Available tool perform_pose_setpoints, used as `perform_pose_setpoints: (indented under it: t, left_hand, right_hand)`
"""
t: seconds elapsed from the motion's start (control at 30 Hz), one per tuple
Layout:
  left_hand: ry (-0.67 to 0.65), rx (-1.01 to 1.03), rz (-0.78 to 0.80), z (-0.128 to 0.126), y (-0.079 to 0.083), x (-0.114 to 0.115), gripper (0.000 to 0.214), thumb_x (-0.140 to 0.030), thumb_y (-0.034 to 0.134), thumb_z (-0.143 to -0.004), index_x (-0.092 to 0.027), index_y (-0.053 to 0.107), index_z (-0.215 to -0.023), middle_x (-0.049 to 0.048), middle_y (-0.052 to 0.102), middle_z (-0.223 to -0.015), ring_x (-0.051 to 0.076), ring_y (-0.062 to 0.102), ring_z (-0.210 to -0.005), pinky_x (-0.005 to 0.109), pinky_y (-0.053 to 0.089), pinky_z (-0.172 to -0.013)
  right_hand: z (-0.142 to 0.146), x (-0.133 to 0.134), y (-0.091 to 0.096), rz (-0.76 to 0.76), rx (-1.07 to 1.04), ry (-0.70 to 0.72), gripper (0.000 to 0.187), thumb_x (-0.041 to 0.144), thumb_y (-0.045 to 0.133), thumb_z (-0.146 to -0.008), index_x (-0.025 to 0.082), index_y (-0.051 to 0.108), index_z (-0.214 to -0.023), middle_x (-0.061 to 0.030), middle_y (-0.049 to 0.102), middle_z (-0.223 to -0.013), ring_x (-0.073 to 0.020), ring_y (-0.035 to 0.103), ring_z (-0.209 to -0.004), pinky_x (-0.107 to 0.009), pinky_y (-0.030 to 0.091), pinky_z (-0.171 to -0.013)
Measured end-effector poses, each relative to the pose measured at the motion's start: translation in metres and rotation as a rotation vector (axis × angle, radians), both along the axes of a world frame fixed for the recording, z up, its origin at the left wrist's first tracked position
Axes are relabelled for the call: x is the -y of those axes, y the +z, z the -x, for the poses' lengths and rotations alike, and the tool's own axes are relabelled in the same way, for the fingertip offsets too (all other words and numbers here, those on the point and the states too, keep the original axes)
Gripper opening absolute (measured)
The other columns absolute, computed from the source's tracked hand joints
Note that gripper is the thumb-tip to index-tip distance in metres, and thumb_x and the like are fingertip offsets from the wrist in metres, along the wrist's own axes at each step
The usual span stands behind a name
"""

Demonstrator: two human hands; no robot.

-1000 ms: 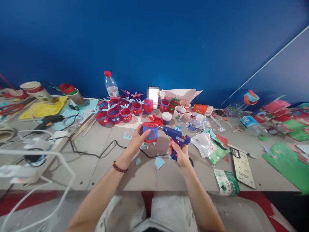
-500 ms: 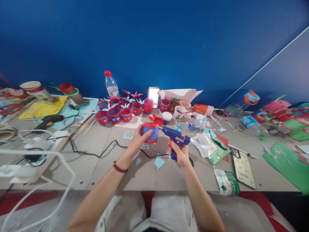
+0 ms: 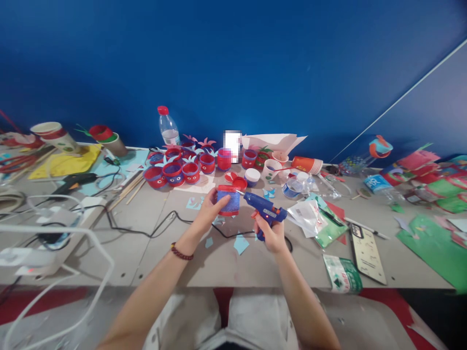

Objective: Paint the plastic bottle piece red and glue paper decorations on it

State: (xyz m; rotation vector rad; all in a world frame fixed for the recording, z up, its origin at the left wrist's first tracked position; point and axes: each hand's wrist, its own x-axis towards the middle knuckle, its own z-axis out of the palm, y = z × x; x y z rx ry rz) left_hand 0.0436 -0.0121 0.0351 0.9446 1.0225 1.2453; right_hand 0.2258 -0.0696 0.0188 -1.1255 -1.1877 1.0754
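Between the thumb and fingers of my left hand [image 3: 213, 208] is a small blue cup with red bands [image 3: 229, 203] at its top and bottom, lifted above the table. My right hand [image 3: 270, 234] is wrapped round the handle of a blue hot glue gun [image 3: 265, 206] with a small red light on it. The gun's metal nozzle points left and reaches the upper red band of the cup; whether it touches cannot be made out. Behind them lie a red lid-like disc [image 3: 240, 183] and a white-and-blue cup [image 3: 252, 177].
Several red-and-blue cups with paper eyes [image 3: 173, 175] stand at the back. Blue paper scraps [image 3: 241, 244] lie below my hands. A black cord [image 3: 146, 235] crosses the table from the power strip [image 3: 69, 243]. To the right are a phone [image 3: 368, 253] and a green packet [image 3: 343, 275].
The glue gun has shifted very slightly left, its nozzle staying by the cup's upper red band. My left hand and the cup have hardly moved.
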Motion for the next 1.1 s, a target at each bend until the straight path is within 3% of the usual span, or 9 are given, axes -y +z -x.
perform_pose_setpoints:
  t: [0.53, 0.83, 1.1]
  left_hand:
    - [0.009, -0.003, -0.015, 0.0023, -0.0003, -0.0002, 0.052, -0.049, 0.082, -0.06, -0.017, 0.064, -0.098, 0.0074, 0.07, -0.099, 0.023, 0.066, -0.09, 0.035, 0.056, -0.078]
    - [0.05, -0.067, -0.092, 0.0066, -0.0061, -0.0043, 0.047, -0.045, 0.08, -0.064, -0.018, 0.062, -0.099, 0.0053, 0.069, -0.097, 0.02, 0.066, -0.09, 0.031, 0.054, -0.077]
    - [0.023, -0.047, -0.045, 0.008, -0.0058, -0.0051, 0.051, -0.049, 0.081, -0.062, -0.018, 0.065, -0.1, 0.0073, 0.072, -0.1, 0.024, 0.067, -0.093, 0.034, 0.056, -0.078]
  right_hand:
    - [0.0006, -0.0009, -0.0013, 0.018, 0.026, -0.016, 0.039, 0.055, 0.066, -0.08, 0.016, 0.067, -0.077, 0.0025, 0.053, -0.046, -0.0088, 0.047, -0.04, -0.021, 0.038, -0.04]
    - [0.0007, 0.0003, -0.0043, -0.062, 0.1, -0.047, 0.034, 0.048, 0.064, -0.084, 0.017, 0.065, -0.073, 0.0022, 0.053, -0.048, -0.0105, 0.049, -0.043, -0.024, 0.041, -0.045]
    - [0.0016, -0.0005, 0.0024, -0.065, -0.038, -0.09, 0.036, 0.052, 0.067, -0.08, 0.016, 0.066, -0.077, 0.0019, 0.056, -0.049, -0.01, 0.05, -0.039, -0.022, 0.039, -0.04]
